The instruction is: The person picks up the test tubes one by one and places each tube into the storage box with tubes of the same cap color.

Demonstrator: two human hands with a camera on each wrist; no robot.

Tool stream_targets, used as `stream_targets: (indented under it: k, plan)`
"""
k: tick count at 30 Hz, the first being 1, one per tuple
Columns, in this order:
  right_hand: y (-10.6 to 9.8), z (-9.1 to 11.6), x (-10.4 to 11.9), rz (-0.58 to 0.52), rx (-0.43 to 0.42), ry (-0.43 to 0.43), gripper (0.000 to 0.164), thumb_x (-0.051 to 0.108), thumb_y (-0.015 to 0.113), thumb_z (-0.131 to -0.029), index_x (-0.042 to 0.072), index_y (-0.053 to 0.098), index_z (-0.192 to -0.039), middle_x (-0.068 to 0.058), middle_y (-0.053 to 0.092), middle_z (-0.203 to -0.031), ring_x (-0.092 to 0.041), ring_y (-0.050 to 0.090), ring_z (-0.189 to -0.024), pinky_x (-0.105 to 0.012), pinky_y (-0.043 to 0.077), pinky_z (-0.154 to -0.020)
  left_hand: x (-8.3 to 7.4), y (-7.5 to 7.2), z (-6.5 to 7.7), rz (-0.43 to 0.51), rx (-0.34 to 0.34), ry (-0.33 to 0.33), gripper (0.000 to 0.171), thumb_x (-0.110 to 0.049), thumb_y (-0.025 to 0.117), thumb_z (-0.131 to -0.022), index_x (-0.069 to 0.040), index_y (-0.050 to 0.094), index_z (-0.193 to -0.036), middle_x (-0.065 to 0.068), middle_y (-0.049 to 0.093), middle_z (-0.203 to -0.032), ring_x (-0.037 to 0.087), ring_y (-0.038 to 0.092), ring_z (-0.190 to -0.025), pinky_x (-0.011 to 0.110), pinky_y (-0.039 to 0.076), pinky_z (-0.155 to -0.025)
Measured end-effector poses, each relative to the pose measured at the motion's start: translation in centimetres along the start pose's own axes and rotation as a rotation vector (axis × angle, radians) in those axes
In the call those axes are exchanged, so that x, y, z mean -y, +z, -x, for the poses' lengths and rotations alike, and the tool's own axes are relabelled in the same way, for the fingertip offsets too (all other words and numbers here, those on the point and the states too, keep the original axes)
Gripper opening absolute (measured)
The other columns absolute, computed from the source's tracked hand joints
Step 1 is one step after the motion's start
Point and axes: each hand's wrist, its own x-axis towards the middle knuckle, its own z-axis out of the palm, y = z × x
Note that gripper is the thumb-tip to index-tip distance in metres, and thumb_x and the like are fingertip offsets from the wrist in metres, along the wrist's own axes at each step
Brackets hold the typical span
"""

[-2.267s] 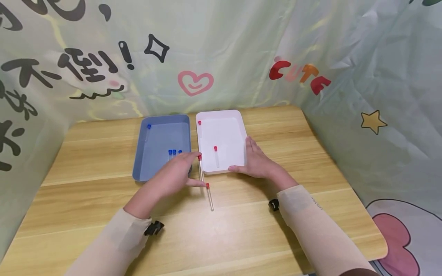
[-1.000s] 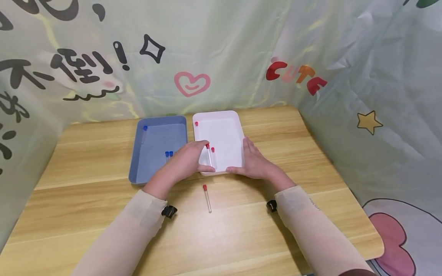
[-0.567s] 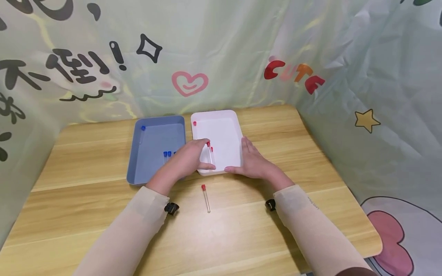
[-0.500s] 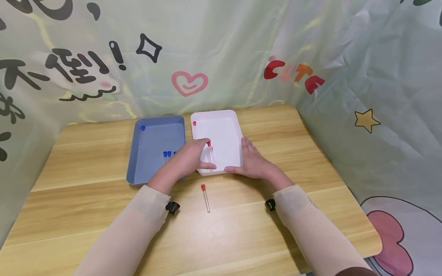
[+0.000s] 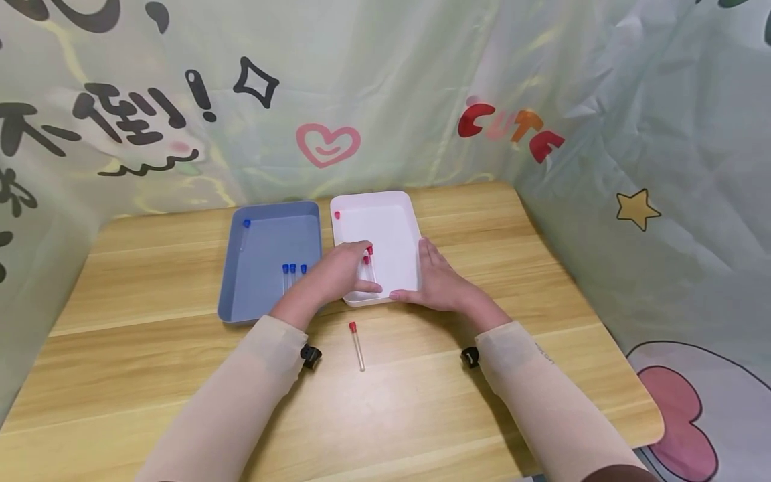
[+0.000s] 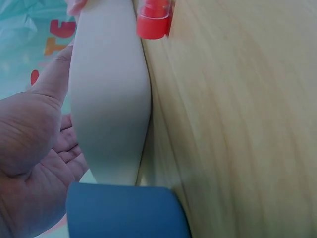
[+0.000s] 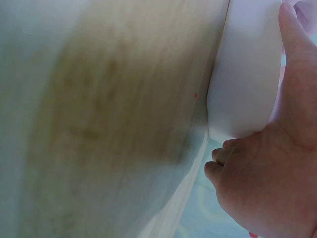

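Note:
My left hand (image 5: 340,271) reaches over the front left of the white tray (image 5: 385,207). It holds a red-capped test tube (image 5: 373,269) lengthwise between a fingertip at the cap and the thumb at the lower end. Just left of it in the tray shows another red cap (image 5: 365,260), its tube partly hidden by the hand. My right hand (image 5: 446,284) grips the tray's front right corner, fingers along the side and thumb at the front rim. On the table in front lies a loose red-capped test tube (image 5: 357,345); its cap (image 6: 152,26) shows in the left wrist view.
A blue-grey tray (image 5: 271,214) stands left of the white one, with several blue-capped test tubes (image 5: 292,271) inside. One more red cap (image 5: 337,215) sits in the white tray's far left corner. A printed cloth (image 5: 409,87) hangs behind the table.
My left hand has carried the red-capped test tube rightward from in front of the trays into the white tray, lately shifting past the other tube's cap. The right hand has stayed at the corner.

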Motion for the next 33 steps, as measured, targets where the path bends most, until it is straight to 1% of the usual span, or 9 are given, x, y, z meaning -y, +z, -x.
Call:
stream_targets:
  k: [6, 9, 13, 20, 24, 28, 33]
  plan:
    - [0.2, -0.1, 0.0, -0.014, 0.004, -0.007, 0.139, 0.074, 0.071, -0.093, -0.008, -0.012, -0.169, -0.025, -0.012, -0.182, -0.038, -0.006, -0.173, -0.055, 0.011, -0.141, -0.1, 0.6, -0.6, -0.001, 0.017, 0.031, 0.099, -0.052, 0.09, -0.087, -0.001, 0.048, -0.16, 0.019, 0.063, -0.155, 0.034, 0.062, -0.141, 0.046, 0.049, -0.125]
    - [0.2, -0.1, 0.0, -0.019, 0.006, -0.013, 0.139, 0.072, 0.071, -0.093, -0.008, -0.012, -0.169, -0.026, -0.012, -0.182, -0.038, -0.006, -0.172, -0.056, 0.01, -0.141, -0.1, 0.9, -0.8, -0.009, 0.021, 0.041, 0.094, -0.05, 0.09, -0.088, -0.001, 0.051, -0.157, 0.018, 0.065, -0.151, 0.033, 0.063, -0.139, 0.044, 0.05, -0.124]
    - [0.3, -0.1, 0.0, -0.011, 0.008, -0.013, 0.139, 0.073, 0.07, -0.093, -0.008, -0.013, -0.169, -0.026, -0.013, -0.181, -0.038, -0.006, -0.172, -0.056, 0.011, -0.141, 0.0, 1.3, -1.0, -0.021, 0.017, 0.033, 0.091, -0.049, 0.09, -0.088, -0.001, 0.052, -0.156, 0.018, 0.064, -0.153, 0.033, 0.061, -0.142, 0.045, 0.048, -0.126]
    - [0.0, -0.3, -0.2, -0.007, 0.002, -0.013, 0.14, 0.075, 0.07, -0.092, -0.007, -0.014, -0.169, -0.026, -0.014, -0.181, -0.038, -0.006, -0.172, -0.055, 0.011, -0.141, -0.2, 1.4, -1.5, -0.018, 0.017, 0.001, 0.093, -0.049, 0.09, -0.088, -0.004, 0.051, -0.158, 0.017, 0.06, -0.158, 0.033, 0.058, -0.146, 0.046, 0.045, -0.129]
    - [-0.1, -0.2, -0.1, -0.007, 0.001, -0.015, 0.141, 0.075, 0.07, -0.092, -0.007, -0.015, -0.169, -0.026, -0.014, -0.181, -0.038, -0.006, -0.172, -0.055, 0.011, -0.141, -0.5, 1.5, -1.5, -0.044, 0.025, -0.018, 0.092, -0.047, 0.09, -0.089, -0.004, 0.05, -0.158, 0.017, 0.059, -0.16, 0.033, 0.057, -0.148, 0.046, 0.044, -0.13]
    - [-0.1, -0.1, -0.2, -0.017, 0.003, -0.008, 0.141, 0.075, 0.071, -0.092, -0.006, -0.015, -0.169, -0.025, -0.014, -0.182, -0.038, -0.006, -0.172, -0.055, 0.011, -0.141, -0.8, 1.5, -1.4, -0.071, 0.027, -0.015, 0.089, -0.047, 0.089, -0.09, -0.002, 0.05, -0.157, 0.019, 0.058, -0.16, 0.034, 0.056, -0.149, 0.046, 0.044, -0.13]
    - [0.0, -0.1, -0.2, -0.024, 0.005, -0.007, 0.141, 0.075, 0.071, -0.092, -0.006, -0.015, -0.169, -0.025, -0.014, -0.182, -0.038, -0.006, -0.172, -0.055, 0.012, -0.141, -0.8, 1.7, -1.3, -0.109, 0.029, -0.013, 0.095, -0.05, 0.086, -0.092, 0.0, 0.045, -0.161, 0.021, 0.054, -0.164, 0.036, 0.052, -0.153, 0.046, 0.04, -0.132]
